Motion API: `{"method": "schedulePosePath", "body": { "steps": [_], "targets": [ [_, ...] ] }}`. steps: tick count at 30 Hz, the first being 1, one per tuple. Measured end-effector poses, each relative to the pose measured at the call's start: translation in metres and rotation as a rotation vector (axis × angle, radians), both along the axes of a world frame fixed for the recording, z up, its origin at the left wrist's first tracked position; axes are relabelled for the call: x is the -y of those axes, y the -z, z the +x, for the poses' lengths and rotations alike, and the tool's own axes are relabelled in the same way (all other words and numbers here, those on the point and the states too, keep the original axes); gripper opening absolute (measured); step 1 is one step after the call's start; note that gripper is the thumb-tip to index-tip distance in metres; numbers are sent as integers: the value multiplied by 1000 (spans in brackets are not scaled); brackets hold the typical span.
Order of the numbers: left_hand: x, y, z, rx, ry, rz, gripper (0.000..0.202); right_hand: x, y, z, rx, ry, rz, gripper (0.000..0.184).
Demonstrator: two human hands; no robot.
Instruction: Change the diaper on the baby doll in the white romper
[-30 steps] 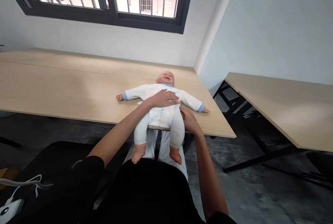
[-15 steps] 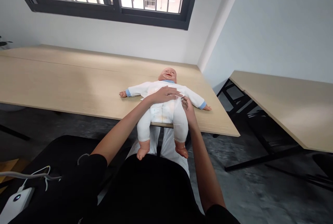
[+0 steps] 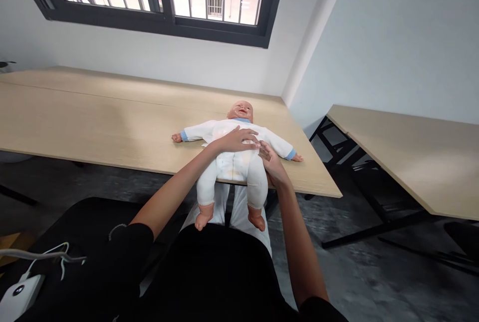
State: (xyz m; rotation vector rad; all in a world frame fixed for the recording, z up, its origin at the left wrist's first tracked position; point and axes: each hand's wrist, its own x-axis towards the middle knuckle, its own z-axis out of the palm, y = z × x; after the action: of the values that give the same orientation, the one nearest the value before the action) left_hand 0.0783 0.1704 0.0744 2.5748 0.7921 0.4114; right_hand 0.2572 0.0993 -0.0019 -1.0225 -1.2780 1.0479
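Note:
A baby doll (image 3: 234, 160) in a white suit with blue cuffs lies on its back at the near edge of a long wooden table (image 3: 93, 122), head away from me and legs hanging over the edge. My left hand (image 3: 235, 140) lies flat across the doll's chest, fingers stretched out. My right hand (image 3: 271, 162) is at the doll's right side by the hip, fingers partly curled against the suit, gripping nothing that I can see.
A second wooden table (image 3: 404, 147) on a black frame stands at the right, with a floor gap between the two. A barred window is above the far wall. A small white device with cables (image 3: 18, 294) sits at my lower left.
My right hand rose from the table edge to the doll's side. My left hand stayed on the chest. The view shifted slightly.

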Motion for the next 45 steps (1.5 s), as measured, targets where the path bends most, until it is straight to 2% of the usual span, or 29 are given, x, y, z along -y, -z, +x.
{"method": "schedulePosePath", "body": {
  "steps": [4,7,12,17,21,24,27,30,32,34,39,45],
  "targets": [
    [1,-8,3,30,-65,-96,46,5,-4,0,16,-54,6,76],
    [6,-14,12,-52,-137,-113,48,5,-2,-2,8,-73,26,70],
    [17,-12,28,-154,-244,-20,49,1,6,-6,5,89,9,70],
    [19,-9,31,-189,-228,-6,51,2,8,-3,8,112,-6,71],
    [18,-8,28,-147,-205,-13,44,3,10,-3,-5,139,-17,67],
    [17,-5,26,-148,-217,-8,48,-2,15,-3,-33,247,-52,58],
    [16,-2,26,-136,-221,1,51,-8,15,-2,-50,360,-70,63],
    [16,0,26,-105,-208,16,45,-14,8,-1,-18,281,7,66],
    [18,-1,25,-82,-197,32,40,-18,3,1,23,192,64,59],
    [21,-1,24,-60,-185,48,37,-22,2,3,78,181,65,48],
    [22,0,23,-47,-182,71,34,-27,10,7,270,398,14,31],
    [20,7,24,-32,-224,91,34,-16,6,-2,181,478,4,30]
  ]
}}
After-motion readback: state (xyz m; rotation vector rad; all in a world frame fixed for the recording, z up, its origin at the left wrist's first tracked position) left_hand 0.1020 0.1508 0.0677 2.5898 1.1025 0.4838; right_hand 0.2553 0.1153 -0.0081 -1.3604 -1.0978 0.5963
